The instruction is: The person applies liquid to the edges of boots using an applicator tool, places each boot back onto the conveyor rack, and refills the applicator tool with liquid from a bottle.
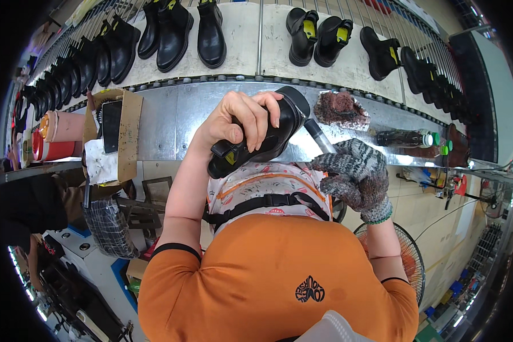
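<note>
My bare left hand (239, 121) grips a black ankle boot (282, 134) over the metal bench. The boot lies tilted, its toe pointing up and to the right, with a yellow patch showing at its opening. On my right hand (356, 176) is a grey knitted glove, stained reddish brown. Its fingers are closed around a slim tool with a dark end and a pale, shiny shaft (320, 137). The tool's dark end is at the boot's right side, by the sole edge; whether it touches cannot be made out.
A stained reddish-brown pad (342, 108) lies on the bench (176, 122). Bottles with green caps (407, 138) lie to its right. At left stand a cardboard box (132, 128) and a pink container (65, 126). Beyond, black boots (173, 37) line a conveyor (256, 43). A fan (413, 256) stands near my right arm.
</note>
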